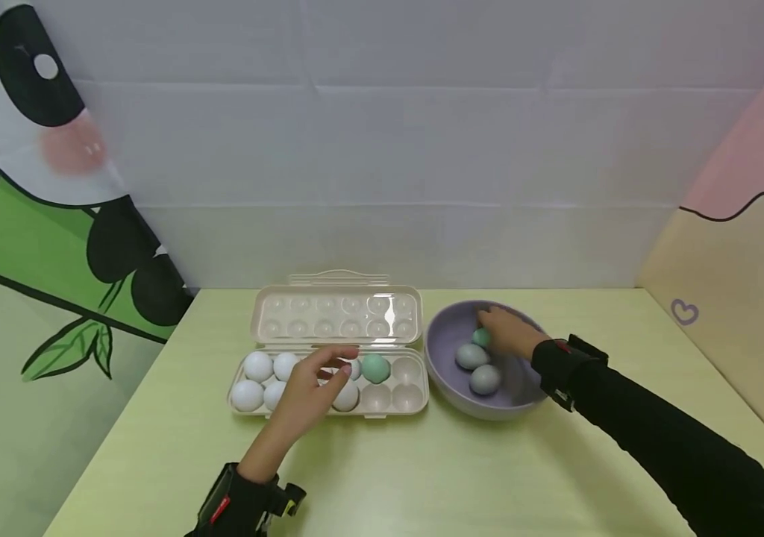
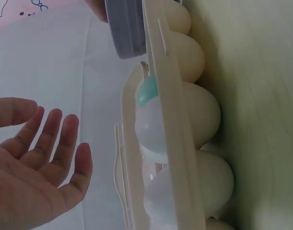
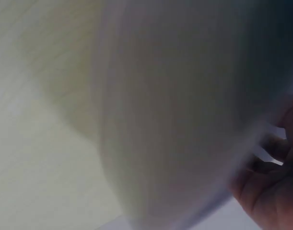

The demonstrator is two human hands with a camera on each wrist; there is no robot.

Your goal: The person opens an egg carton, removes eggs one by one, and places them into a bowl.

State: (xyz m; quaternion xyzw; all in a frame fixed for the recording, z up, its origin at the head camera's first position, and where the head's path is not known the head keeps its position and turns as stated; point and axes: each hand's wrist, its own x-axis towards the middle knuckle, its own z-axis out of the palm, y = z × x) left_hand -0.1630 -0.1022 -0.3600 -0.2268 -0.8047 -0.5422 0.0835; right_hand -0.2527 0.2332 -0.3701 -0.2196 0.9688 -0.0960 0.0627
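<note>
Green egg (image 1: 481,337) in the head view is lying in the purple bowl (image 1: 441,359), right of the egg carton (image 1: 407,397), near two grey eggs (image 1: 472,356). The right hand (image 1: 511,333) is hovering over it; whether its fingers are grasping it, I cannot tell. A shallow pinch would be risking a dropped shell; a wrist leaning on the rim, a tipped bowl. No readable writing or brand is showing.

In the left wrist view, the left hand (image 2: 38,165) is holding nothing, fingers loosely released; dipping, it could be knocking the white eggs (image 2: 153,127).

In the right wrist view, the blurred bowl is hiding the egg.
</note>
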